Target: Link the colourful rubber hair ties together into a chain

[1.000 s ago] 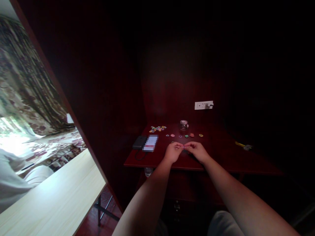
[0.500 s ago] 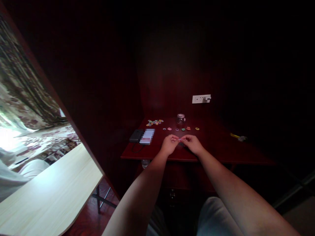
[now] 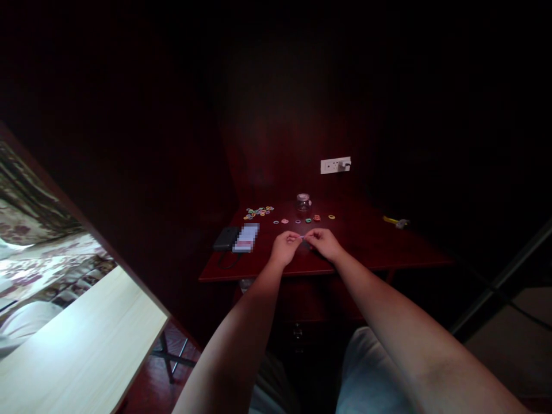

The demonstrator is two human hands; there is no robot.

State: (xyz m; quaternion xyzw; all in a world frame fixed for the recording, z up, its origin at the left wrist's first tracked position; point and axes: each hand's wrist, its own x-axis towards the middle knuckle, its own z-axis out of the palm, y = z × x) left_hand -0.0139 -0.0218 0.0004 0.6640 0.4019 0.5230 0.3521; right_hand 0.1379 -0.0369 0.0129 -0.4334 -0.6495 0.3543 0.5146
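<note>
Above the front part of the dark red desk, my left hand [image 3: 284, 247] and my right hand [image 3: 324, 244] meet with fingertips pinched. Between them is a small lilac hair tie [image 3: 302, 236], held from both sides and partly hidden by the fingers. Just beyond the hands runs a row of small hair ties, among them a pink one [image 3: 285, 221], a green one [image 3: 308, 220], an orange one [image 3: 317, 218] and a yellow one [image 3: 332, 217]. A loose pile of mixed-colour hair ties [image 3: 259, 213] lies farther left.
A clear jar [image 3: 303, 203] stands behind the row. Left of my hands lie a phone [image 3: 246, 237] and a black power bank [image 3: 226, 238] with a cable. A yellow-handled tool [image 3: 395, 222] rests at the right. A wall socket [image 3: 335, 165] holds a plug.
The whole view has shifted, so the desk and its things sit farther left in the picture. Both hands keep their pinch on the lilac hair tie.
</note>
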